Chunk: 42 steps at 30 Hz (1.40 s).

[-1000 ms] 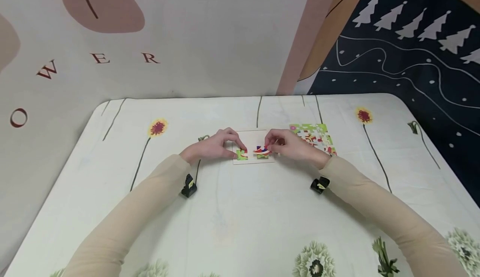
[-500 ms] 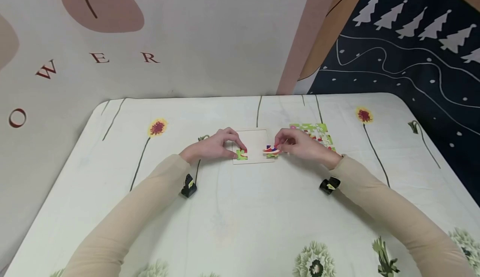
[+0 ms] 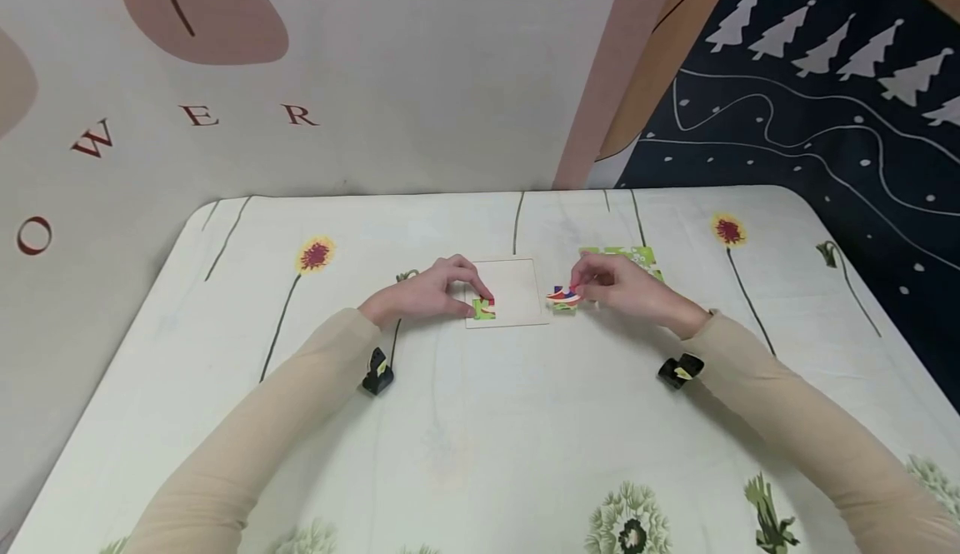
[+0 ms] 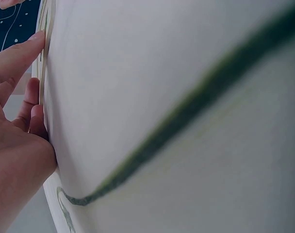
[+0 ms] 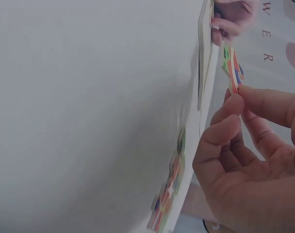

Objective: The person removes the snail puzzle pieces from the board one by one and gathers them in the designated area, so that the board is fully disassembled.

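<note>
A pale rectangular puzzle board [image 3: 513, 283] lies on the table in the head view, with a green and red puzzle piece [image 3: 484, 311] in its near left corner. My left hand [image 3: 438, 289] rests at that corner, index fingertip on the piece and thumb at the board's left edge. Just right of the board, my right hand [image 3: 611, 286] pinches a blue, red, white and green puzzle piece [image 3: 562, 296] between thumb and index finger. In the right wrist view that piece [image 5: 232, 68] is tilted up from the fingertips.
A green patch of puzzle pieces [image 3: 643, 257] lies beyond my right hand, partly hidden by it. The right wrist view shows several colourful pieces [image 5: 168, 187] there. The white tablecloth [image 3: 480, 421] carries printed flowers. A pale wall hanging [image 3: 420, 79] stands behind.
My right hand has moved right with the puzzle piece, from over the board to just past its right edge, covering more of the pieces there. My left hand has stayed put.
</note>
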Each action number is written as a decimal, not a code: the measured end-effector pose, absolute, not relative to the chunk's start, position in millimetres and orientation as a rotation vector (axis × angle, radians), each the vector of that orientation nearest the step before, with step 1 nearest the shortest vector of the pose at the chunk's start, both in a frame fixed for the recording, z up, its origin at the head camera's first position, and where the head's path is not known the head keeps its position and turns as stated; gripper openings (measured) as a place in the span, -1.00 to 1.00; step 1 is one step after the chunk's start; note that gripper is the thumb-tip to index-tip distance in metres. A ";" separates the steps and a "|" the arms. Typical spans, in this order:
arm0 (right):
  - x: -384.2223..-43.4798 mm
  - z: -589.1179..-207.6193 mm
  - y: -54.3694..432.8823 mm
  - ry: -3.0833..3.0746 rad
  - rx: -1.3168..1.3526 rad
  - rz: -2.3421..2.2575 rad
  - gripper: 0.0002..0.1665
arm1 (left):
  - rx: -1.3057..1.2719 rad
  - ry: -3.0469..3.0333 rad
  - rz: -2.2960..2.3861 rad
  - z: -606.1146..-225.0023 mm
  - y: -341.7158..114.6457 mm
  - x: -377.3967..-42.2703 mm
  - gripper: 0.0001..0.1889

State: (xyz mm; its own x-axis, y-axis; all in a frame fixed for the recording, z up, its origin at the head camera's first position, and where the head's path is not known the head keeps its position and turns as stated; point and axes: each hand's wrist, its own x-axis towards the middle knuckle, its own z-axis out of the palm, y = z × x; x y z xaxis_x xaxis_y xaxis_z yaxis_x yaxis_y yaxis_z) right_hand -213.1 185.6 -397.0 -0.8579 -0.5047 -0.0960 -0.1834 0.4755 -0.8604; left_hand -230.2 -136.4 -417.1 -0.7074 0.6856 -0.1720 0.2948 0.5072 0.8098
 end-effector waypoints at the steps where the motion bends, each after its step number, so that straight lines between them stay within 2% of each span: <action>1: -213.4 -396.3 187.5 2.402 -0.569 -1.326 -0.95 | 0.804 2.275 1.092 -417.0 -136.2 -230.2 -0.70; 11: -213.8 -386.1 210.2 2.449 -0.527 -1.279 -0.92 | 0.808 2.274 1.096 -418.7 -135.1 -231.4 -0.71; 42: -203.7 -391.6 256.6 2.487 -0.408 -1.184 -0.88 | 0.805 2.274 1.107 -417.5 -136.0 -230.2 -0.70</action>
